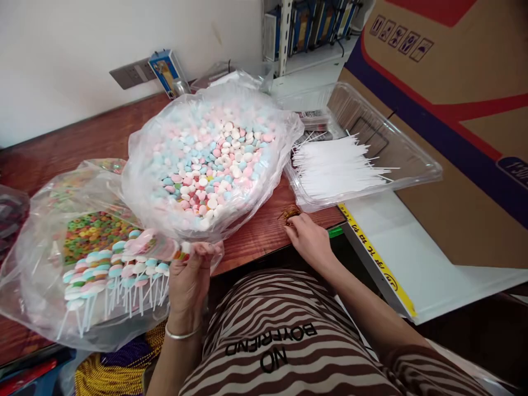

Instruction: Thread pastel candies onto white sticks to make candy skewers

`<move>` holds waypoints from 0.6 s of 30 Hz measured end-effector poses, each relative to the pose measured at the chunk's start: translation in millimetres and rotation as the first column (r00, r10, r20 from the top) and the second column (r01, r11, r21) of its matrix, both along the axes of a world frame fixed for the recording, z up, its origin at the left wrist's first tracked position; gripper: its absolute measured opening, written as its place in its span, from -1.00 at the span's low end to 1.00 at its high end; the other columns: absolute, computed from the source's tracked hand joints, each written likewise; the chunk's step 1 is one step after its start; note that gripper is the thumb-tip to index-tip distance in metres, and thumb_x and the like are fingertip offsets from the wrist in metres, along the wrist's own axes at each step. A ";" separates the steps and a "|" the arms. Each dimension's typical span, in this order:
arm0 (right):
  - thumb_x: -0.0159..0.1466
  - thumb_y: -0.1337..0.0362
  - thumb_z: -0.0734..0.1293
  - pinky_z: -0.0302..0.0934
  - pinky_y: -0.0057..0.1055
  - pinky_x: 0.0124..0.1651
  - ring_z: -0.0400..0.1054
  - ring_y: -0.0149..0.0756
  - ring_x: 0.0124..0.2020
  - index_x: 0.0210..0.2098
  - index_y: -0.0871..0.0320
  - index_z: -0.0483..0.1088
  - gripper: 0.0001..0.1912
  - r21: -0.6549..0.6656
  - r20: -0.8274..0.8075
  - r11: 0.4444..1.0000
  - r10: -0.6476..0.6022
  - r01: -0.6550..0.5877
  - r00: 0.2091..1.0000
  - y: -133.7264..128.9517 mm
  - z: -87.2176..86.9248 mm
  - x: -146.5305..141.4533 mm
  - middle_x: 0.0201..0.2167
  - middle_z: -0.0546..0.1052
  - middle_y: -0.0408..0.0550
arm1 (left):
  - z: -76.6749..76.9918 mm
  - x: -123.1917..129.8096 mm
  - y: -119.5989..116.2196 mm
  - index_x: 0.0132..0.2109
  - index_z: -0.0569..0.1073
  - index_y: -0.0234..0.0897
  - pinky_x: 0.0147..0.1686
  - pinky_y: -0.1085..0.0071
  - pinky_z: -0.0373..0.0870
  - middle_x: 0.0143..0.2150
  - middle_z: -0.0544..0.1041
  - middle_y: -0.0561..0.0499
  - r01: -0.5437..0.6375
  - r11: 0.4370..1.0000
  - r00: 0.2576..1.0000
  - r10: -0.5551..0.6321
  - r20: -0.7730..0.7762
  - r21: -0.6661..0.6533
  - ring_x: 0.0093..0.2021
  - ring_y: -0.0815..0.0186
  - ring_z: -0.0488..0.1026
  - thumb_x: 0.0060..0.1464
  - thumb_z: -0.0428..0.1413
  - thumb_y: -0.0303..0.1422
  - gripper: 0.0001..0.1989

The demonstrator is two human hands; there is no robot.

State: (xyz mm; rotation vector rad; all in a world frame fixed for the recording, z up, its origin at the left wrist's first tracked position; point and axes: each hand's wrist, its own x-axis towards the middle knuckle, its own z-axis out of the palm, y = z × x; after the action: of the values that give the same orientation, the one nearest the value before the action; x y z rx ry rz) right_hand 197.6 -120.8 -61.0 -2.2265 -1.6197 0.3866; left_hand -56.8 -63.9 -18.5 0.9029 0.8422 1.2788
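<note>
On the left, a big clear bag [43,264] lies on the brown bench [247,236]. Little candy rings [97,234] in green, yellow and orange are in it. Next to the rings there is a bunch of candy pops [97,272], pink, blue and white, with their white sticks pointing down toward the person.

Just right of the pops is the left hand [190,272], with a shiny bracelet [181,334] on the wrist. Its fingers are pinched shut on a small clear wrapper [152,245] with candy in it. The wrapper leans out to the left, over the pops.

Behind that hand sits a very big bag of round candies [214,165], pink, blue and white. Its top is open.

More to the right, the right hand [307,236] reaches over the front of the bench. Its fingers are bent and close together, touching a little pile of gold ties [290,214]. I cannot tell if they pinch one.

Behind the right hand is a clear tray [412,168] with a heap of thin white sticks [338,165]. Far right stands a big brown box [457,137] with red and purple stripes.
</note>
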 end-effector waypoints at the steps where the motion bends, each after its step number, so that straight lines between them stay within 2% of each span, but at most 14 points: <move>1: 0.45 0.21 0.24 0.17 -0.39 -0.30 0.46 -0.23 -0.20 -0.06 0.15 0.49 -0.77 -0.062 0.109 0.996 -0.050 0.057 0.993 -1.6 -5.3 5.8 -0.04 0.52 0.06 | -2.3 -0.5 0.8 -0.45 0.55 -0.28 -0.07 0.23 0.62 -0.46 0.55 0.08 0.011 1.000 1.000 -0.012 -0.013 -0.019 -0.39 0.38 0.54 -0.09 0.46 -0.21 -0.71; 3: 0.45 0.19 0.24 0.08 -0.39 -0.39 0.45 -0.25 -0.28 -0.05 0.14 0.48 -0.77 -0.141 0.225 0.985 -0.063 0.096 0.972 -2.2 -14.6 10.7 -0.03 0.50 0.05 | -7.6 3.5 -0.2 -0.44 0.55 -0.29 -0.15 0.26 0.63 -0.46 0.54 0.07 0.029 0.997 0.999 -0.032 -0.030 -0.068 -0.41 0.39 0.51 -0.14 0.47 -0.20 -0.69; 7: 0.46 0.24 0.21 -0.01 -0.39 -0.45 0.39 -0.32 -0.39 -0.13 0.13 0.51 -0.77 -0.145 0.215 0.987 -0.033 0.066 0.976 1.0 -26.2 9.6 -0.12 0.51 0.02 | -17.2 17.8 -5.4 -0.41 0.57 -0.30 -0.30 0.38 0.56 -0.44 0.54 0.04 0.015 0.995 0.996 -0.024 -0.087 -0.102 -0.41 0.38 0.48 -0.17 0.48 -0.17 -0.66; 9: 0.45 0.26 0.21 0.03 -0.39 -0.44 0.39 -0.30 -0.38 -0.15 0.13 0.51 -0.77 -0.054 0.170 0.997 -0.042 0.052 0.984 0.7 -30.4 11.3 -0.14 0.52 0.04 | -19.4 20.4 -6.4 -0.39 0.58 -0.30 -0.35 0.45 0.49 -0.41 0.55 0.03 0.013 0.996 0.989 -0.026 -0.149 -0.090 -0.40 0.39 0.46 -0.13 0.45 -0.16 -0.67; 12: 0.44 0.29 0.20 0.20 -0.37 -0.28 0.45 -0.21 -0.22 -0.15 0.12 0.51 -0.77 0.194 0.052 0.981 -0.026 0.016 0.998 -2.9 -35.7 15.9 -0.12 0.56 0.05 | -18.6 17.9 -5.3 -0.33 0.59 -0.29 -0.33 0.47 0.41 -0.38 0.55 0.02 0.003 0.997 0.955 -0.026 -0.296 -0.077 -0.39 0.38 0.42 0.00 0.37 -0.12 -0.69; 15: 0.44 0.25 0.20 0.30 -0.31 -0.09 0.47 -0.18 -0.15 -0.13 0.10 0.50 -0.77 0.427 -0.161 0.904 0.050 0.024 0.986 -6.2 -32.6 13.2 -0.16 0.60 0.03 | -13.1 15.5 -2.9 -0.29 0.58 -0.27 -0.35 0.48 0.32 -0.44 0.48 0.06 0.000 0.999 0.847 0.022 -0.531 0.041 -0.42 0.38 0.34 0.18 0.24 -0.14 -0.73; 17: 0.43 0.18 0.24 0.32 -0.30 -0.09 0.48 -0.20 -0.20 -0.14 0.08 0.49 -0.79 0.510 -0.360 0.856 0.125 0.082 0.925 -6.2 -21.4 2.8 -0.22 0.61 -0.01 | -8.2 17.7 -1.1 -0.27 0.59 -0.26 -0.33 0.46 0.29 -0.45 0.46 0.06 0.050 0.978 0.709 0.109 -0.697 0.204 -0.41 0.36 0.34 0.25 0.17 -0.23 -0.79; 18: 0.42 0.14 0.27 0.33 -0.32 -0.12 0.47 -0.22 -0.25 -0.16 0.07 0.49 -0.80 0.520 -0.465 0.848 0.175 0.107 0.868 -5.2 -13.2 -4.9 -0.25 0.61 -0.04 | -6.2 20.1 -0.3 -0.24 0.60 -0.25 -0.29 0.44 0.31 -0.41 0.48 0.04 0.096 0.954 0.633 0.161 -0.757 0.284 -0.38 0.34 0.37 0.27 0.15 -0.30 -0.82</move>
State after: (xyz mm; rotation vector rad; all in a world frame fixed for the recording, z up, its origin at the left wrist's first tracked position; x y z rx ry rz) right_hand 192.7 -126.0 -74.1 -1.5165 -1.2830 0.4165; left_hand -36.8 -64.2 -24.6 1.7704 1.3586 1.0324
